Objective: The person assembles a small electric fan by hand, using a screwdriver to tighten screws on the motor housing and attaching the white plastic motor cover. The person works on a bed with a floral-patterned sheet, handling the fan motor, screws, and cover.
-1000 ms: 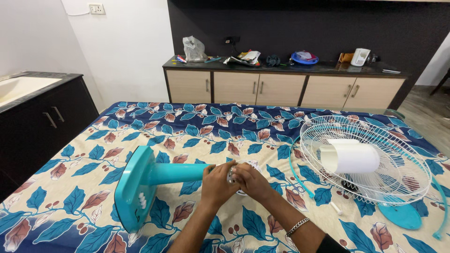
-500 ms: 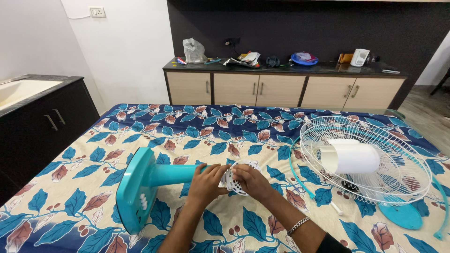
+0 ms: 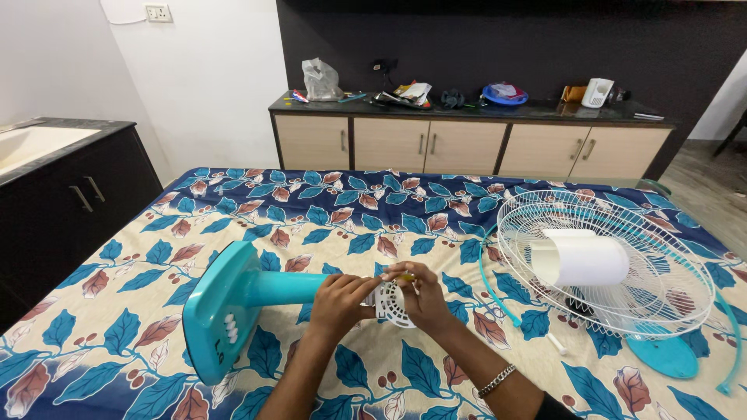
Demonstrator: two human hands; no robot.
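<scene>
Teal plastic fan stand (image 3: pixel 233 307), lying on its side near the front-left of the leaf-print bedsheet (image 3: pixel 327 225), is steadied at its column top by the left hand (image 3: pixel 338 299), fingers curled on it. White slotted plastic cap (image 3: pixel 391 305) has been tilted upright since a second ago and a small yellow-tipped piece (image 3: pixel 405 277) is now pinched by the right hand (image 3: pixel 424 299) above it, so fitting at the column end appears underway. White wire fan guard with motor housing (image 3: pixel 603 264) is left untouched at the right edge.

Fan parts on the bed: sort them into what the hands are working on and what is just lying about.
In hand:
- teal fan stand, lying on its side
- white vented piece at the stand's end, held by the left hand and right hand

Lying about:
- white wire guard with the white motor housing
- teal rim ring
- clutter on the sideboard
</scene>
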